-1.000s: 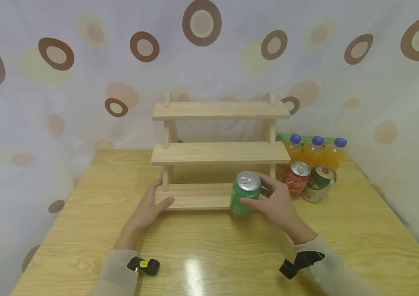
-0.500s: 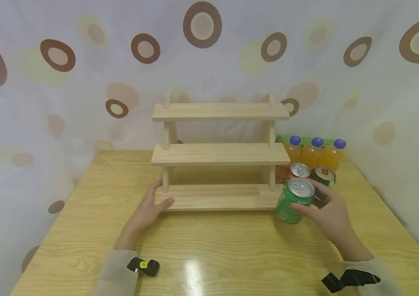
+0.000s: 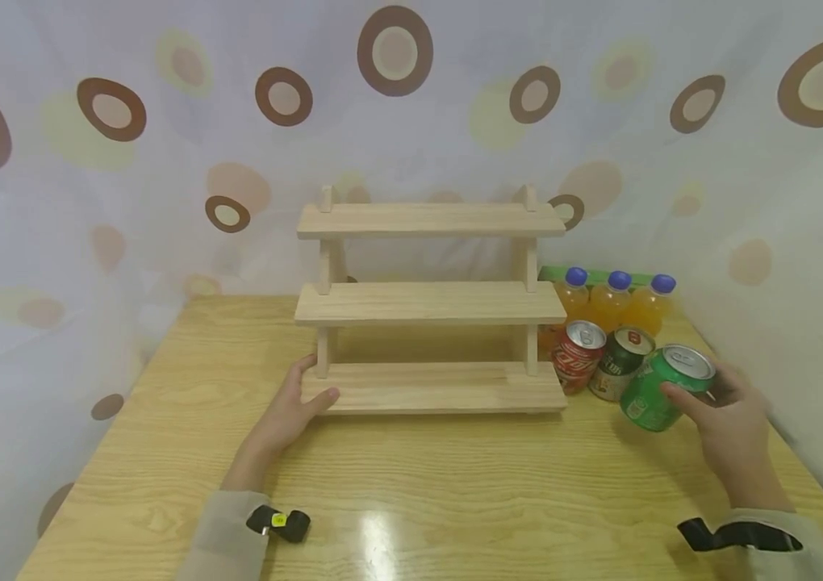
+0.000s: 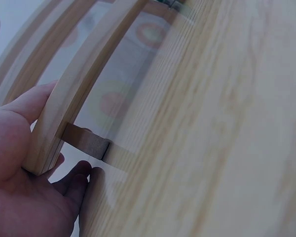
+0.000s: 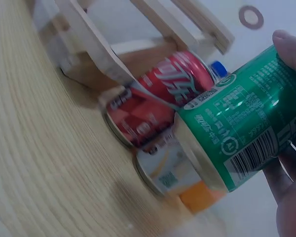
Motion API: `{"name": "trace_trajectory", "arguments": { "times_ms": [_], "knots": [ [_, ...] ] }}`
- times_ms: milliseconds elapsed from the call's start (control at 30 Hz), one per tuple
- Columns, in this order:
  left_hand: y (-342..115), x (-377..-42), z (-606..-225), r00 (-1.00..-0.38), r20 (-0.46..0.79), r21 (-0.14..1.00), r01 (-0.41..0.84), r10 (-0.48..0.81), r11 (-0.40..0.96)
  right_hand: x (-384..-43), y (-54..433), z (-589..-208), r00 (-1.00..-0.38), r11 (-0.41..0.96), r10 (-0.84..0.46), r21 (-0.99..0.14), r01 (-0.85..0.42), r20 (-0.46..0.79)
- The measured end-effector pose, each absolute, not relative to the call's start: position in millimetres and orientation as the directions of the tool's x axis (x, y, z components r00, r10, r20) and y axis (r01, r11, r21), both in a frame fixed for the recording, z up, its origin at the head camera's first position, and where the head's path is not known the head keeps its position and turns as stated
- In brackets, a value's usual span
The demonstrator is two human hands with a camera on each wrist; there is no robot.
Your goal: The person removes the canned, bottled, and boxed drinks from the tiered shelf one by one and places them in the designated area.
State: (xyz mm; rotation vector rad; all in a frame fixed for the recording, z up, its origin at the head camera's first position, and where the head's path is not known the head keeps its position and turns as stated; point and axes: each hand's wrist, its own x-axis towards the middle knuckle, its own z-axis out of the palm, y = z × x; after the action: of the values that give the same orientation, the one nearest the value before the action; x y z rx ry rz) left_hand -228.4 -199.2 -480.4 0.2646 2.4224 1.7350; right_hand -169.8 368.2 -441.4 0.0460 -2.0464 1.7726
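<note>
At the right of the head view, my right hand [image 3: 737, 432] grips a green soda can [image 3: 653, 399], thumb on the near side. The can tilts slightly, and its base is off the table in the right wrist view. Just left of it stand a red cola can [image 3: 575, 361] and a dark green and white can [image 3: 616, 373]. My left hand [image 3: 286, 415] holds the left end of the bottom board of a three-tier wooden shelf [image 3: 429, 303]. In the left wrist view the thumb [image 4: 34, 101] lies over the board's end, with fingers curled underneath.
Behind the cans are several orange drink bottles [image 3: 609, 305] with blue caps, beside the shelf's right end. A green strip [image 3: 553, 274] runs behind them. A patterned curtain [image 3: 411, 137] closes off the back and sides of the wooden table [image 3: 411, 484].
My right hand has carried the green can from in front of the shelf's bottom board rightward, past the red can, to the right of the dark green and white can. My left hand stays put.
</note>
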Motion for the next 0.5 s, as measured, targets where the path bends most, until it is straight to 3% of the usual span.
{"name": "trace_trajectory", "arguments": {
  "times_ms": [300, 500],
  "knots": [
    [-199.3, -228.9, -479.3, -0.973, -0.040, 0.957, 0.028, 0.229, 0.287, -188.8, 393.6, -443.1, -0.888, 0.118, 0.353, -0.956, -0.269, 0.294],
    [-200.8, -230.0, -482.4, -0.973, -0.046, 0.950, 0.028, 0.227, 0.312, -208.1, 400.9, -450.0, -0.883, 0.189, 0.363, -0.951, -0.244, 0.298]
  ]
}}
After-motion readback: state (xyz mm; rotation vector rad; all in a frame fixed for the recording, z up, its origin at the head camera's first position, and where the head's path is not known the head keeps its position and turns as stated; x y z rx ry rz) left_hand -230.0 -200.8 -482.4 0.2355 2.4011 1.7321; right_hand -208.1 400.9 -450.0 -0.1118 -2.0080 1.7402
